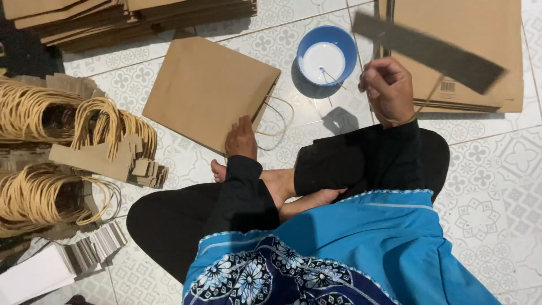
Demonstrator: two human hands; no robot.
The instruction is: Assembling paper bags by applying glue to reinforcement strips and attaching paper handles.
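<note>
Cool, dim overhead light, soft shadows on tiles, motion blur on the raised cardboard strip.

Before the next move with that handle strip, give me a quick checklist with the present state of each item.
1. Left hand pinning the paper bag flat: ok.
2. Right hand gripping the cardboard strip: ok.
3. Strip held steady: not ok, it is motion-blurred.
4. Blue bowl upright beside the bag, stick inside: ok.
5. Glue on the strip: cannot tell.
</note>
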